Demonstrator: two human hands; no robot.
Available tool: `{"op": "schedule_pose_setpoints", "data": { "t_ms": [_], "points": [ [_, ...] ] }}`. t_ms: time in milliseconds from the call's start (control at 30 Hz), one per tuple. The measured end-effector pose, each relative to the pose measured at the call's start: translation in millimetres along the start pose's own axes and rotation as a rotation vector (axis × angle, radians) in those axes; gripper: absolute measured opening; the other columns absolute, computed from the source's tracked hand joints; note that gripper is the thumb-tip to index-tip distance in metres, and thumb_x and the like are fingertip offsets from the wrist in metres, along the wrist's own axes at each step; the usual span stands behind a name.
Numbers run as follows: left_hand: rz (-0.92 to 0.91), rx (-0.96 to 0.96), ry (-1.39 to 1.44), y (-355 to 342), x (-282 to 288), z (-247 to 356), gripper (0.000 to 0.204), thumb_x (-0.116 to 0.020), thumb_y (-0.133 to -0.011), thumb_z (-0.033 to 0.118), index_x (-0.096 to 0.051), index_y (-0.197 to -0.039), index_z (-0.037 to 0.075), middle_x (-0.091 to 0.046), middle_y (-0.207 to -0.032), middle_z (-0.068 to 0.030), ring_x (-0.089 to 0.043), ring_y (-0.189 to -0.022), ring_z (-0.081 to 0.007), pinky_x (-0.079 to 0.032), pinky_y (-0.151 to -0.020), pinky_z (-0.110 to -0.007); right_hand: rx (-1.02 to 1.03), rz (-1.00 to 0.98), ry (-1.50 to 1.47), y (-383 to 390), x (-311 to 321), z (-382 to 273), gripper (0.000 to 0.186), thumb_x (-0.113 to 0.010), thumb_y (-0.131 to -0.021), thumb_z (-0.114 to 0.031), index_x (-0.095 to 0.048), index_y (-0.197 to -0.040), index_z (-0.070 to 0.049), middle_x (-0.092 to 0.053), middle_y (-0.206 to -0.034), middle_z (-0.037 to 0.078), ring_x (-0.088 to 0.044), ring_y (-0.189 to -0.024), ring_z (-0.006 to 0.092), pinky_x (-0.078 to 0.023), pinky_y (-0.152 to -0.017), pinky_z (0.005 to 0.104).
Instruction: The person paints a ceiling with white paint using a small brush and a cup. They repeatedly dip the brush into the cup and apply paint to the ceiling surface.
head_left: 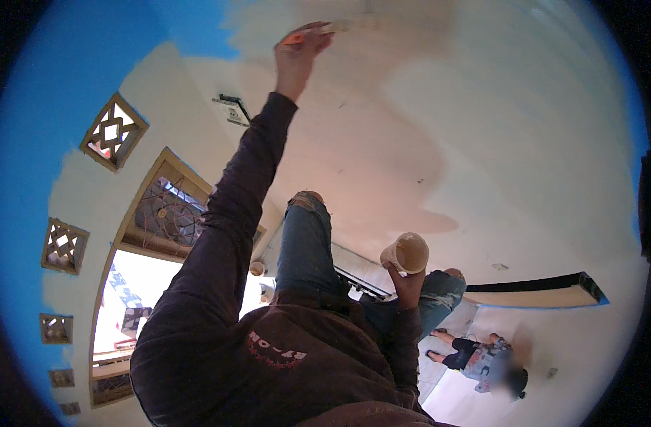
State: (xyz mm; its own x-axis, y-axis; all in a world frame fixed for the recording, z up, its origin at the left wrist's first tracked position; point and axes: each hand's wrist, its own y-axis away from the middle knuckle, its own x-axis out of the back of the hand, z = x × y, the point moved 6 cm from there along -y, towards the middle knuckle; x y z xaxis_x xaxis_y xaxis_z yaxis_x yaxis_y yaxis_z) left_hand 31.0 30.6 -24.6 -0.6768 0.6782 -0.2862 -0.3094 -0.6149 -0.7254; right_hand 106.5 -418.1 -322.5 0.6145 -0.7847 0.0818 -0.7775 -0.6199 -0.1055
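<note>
My left hand [297,60] is raised at the top of the view on a long dark sleeve, closed on a paintbrush [329,28] with some orange on its handle. The brush's pale end is at the wall [404,99], which has patches of beige, pinkish and white paint, with blue at the upper left. My right hand [404,280] grips a plastic cup [405,252] with a beige coating inside, held beside my knee in torn jeans.
Square lattice vents [114,132] line the left, beside a framed opening with a metal grille [162,210]. A small switch plate [231,110] is on the wall. A dark-edged ledge [535,290] crosses the right. Another person [475,359] in shorts is at the lower right.
</note>
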Motion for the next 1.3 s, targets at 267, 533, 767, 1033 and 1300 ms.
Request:
{"op": "schedule_pose_setpoints", "data": {
  "t_ms": [267, 533, 767, 1033, 1300],
  "points": [
    [0.257, -0.128, -0.318, -16.1, 131.5, 16.5, 0.026, -0.061, -0.098, 0.009, -0.064, -0.117, -0.009, -0.069, -0.112, -0.0164, -0.069, -0.100, -0.0237, -0.058, -0.093, -0.037, 0.030, -0.004, -0.005, -2.0, 1.0, -1.6, 0.071, -0.090, -0.071, -0.019, -0.053, -0.129, 0.001, -0.067, -0.119, 0.016, -0.065, -0.113, 0.0268, -0.050, -0.099, 0.0403],
    [0.557, -0.309, -0.738, -2.4, 199.0, 41.9, 0.024, -0.062, -0.097, 0.012, -0.070, -0.109, -0.006, -0.073, -0.095, -0.0130, -0.070, -0.085, -0.0185, -0.058, -0.079, -0.032, 0.048, 0.011, 0.075, -5.9, 4.8, 0.8, 0.067, -0.089, -0.072, -0.020, -0.055, -0.126, 0.002, -0.067, -0.120, 0.017, -0.066, -0.112, 0.0259, -0.052, -0.096, 0.0401],
    [0.030, 0.271, -0.284, 136.5, 23.4, 58.9, 0.026, -0.061, -0.100, 0.014, -0.067, -0.116, -0.005, -0.071, -0.107, -0.0170, -0.071, -0.093, -0.0211, -0.059, -0.086, -0.033, 0.136, -0.043, 0.223, -31.5, -6.4, -27.2, 0.084, -0.092, -0.069, -0.025, -0.047, -0.136, -0.003, -0.065, -0.125, 0.018, -0.064, -0.116, 0.0293, -0.053, -0.097, 0.0416],
    [-0.607, 0.610, -0.457, 254.6, -100.9, 42.1, 0.015, -0.068, -0.095, 0.015, -0.074, -0.103, 0.004, -0.076, -0.099, -0.0085, -0.072, -0.086, -0.0130, -0.056, -0.072, -0.025, 0.086, -0.023, 0.164, -24.5, -12.3, -9.6, 0.082, -0.091, -0.070, -0.022, -0.047, -0.135, -0.002, -0.061, -0.129, 0.017, -0.061, -0.120, 0.0282, -0.051, -0.100, 0.0404],
    [-1.091, 0.474, -0.697, 280.0, -163.7, 13.5, 0.033, -0.062, -0.095, 0.033, -0.070, -0.108, 0.004, -0.072, -0.092, -0.0187, -0.070, -0.083, -0.0380, -0.056, -0.075, -0.043, 0.002, -0.069, 0.121, -29.5, -17.1, -20.8, 0.079, -0.090, -0.071, -0.021, -0.048, -0.136, -0.004, -0.059, -0.132, 0.015, -0.059, -0.122, 0.0268, -0.050, -0.100, 0.0400]
  ]
}}
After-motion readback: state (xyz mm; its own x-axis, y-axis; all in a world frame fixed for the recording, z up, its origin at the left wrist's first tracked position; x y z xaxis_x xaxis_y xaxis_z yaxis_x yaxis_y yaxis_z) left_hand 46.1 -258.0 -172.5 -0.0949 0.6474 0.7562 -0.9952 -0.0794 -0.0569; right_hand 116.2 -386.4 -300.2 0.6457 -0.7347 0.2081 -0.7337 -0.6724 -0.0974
